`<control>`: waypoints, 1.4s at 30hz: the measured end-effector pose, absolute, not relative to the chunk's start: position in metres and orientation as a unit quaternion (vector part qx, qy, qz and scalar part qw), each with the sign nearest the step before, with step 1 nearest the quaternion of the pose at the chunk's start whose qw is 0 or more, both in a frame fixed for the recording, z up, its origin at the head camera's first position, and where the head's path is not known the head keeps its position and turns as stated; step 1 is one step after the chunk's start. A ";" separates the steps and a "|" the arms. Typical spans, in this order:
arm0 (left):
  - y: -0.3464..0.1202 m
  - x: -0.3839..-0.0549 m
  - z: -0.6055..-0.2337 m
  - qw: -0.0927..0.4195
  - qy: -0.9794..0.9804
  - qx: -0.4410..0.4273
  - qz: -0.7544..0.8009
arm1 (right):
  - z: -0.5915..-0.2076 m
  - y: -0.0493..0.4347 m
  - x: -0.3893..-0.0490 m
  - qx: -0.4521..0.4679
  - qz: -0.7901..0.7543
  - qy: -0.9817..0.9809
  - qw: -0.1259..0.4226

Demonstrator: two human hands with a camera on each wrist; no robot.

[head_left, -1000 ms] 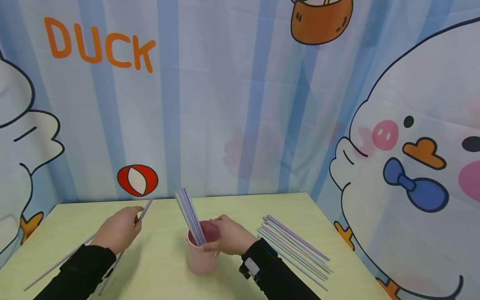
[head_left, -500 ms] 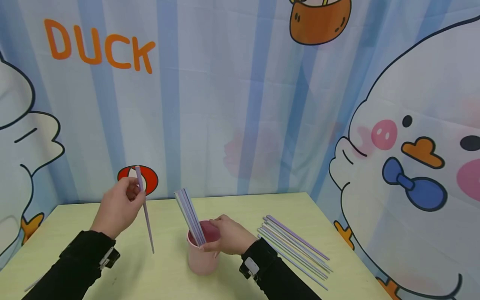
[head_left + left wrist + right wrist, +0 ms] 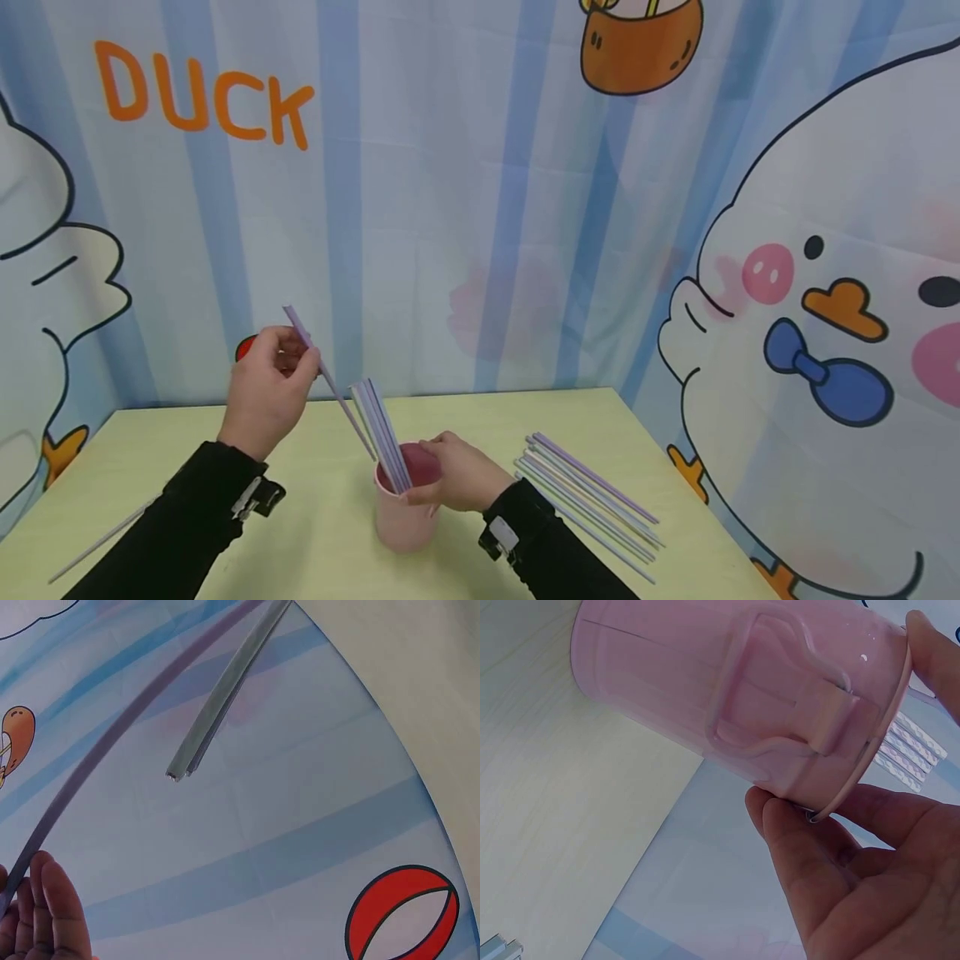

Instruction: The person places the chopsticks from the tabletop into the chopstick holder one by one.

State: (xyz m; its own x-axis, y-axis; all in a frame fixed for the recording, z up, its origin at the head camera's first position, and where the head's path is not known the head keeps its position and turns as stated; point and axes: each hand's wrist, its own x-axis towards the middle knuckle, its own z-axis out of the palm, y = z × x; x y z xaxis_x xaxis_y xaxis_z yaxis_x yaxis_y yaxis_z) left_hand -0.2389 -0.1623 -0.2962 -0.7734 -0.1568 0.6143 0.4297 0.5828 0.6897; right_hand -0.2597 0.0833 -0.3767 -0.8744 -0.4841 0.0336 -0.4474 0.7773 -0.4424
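Observation:
Between the thumb and fingers of my left hand (image 3: 270,383) is a thin lilac stick (image 3: 330,379), raised and slanting down right. Its lower end comes close to the rim of a pink pail (image 3: 405,525), beside a bundle of similar sticks (image 3: 382,433) standing tilted in it. My right hand (image 3: 468,471) grips the pail's rim from the right. In the right wrist view a folded loop handle (image 3: 727,697) shows on the pail's side. The left wrist view has the lilac stick (image 3: 97,754) running up from the fingers, with the bundle's ends (image 3: 180,769) beyond.
More pale sticks (image 3: 592,508) in several colours lie side by side at the table's right. Another stick (image 3: 97,546) lies at the left, partly hidden by the left sleeve. A cartoon curtain (image 3: 435,208) hangs behind the pale yellow table (image 3: 480,575).
My left hand has picked the lilac stick up off the table and carried it up and to the right, toward the pail. The right hand and the pail have stayed put.

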 end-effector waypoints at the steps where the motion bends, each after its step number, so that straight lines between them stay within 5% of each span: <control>1: -0.161 -0.239 -0.297 0.324 -0.828 -0.083 -0.451 | -0.377 0.083 -0.260 -0.248 -0.224 0.942 0.041; 42: -0.129 -0.254 -0.369 0.118 -0.920 -0.043 -0.372 | -0.377 0.085 -0.261 -0.267 -0.230 0.935 0.035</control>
State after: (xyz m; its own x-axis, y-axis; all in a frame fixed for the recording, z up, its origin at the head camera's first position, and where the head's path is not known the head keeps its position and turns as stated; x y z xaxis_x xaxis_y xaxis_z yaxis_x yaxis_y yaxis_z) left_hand -0.2542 -0.1289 -0.3695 -0.9687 -0.0092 0.2480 0.1658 0.7196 0.6743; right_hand -0.2607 0.0850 -0.3770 -0.8549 -0.5156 0.0570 -0.4832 0.7515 -0.4492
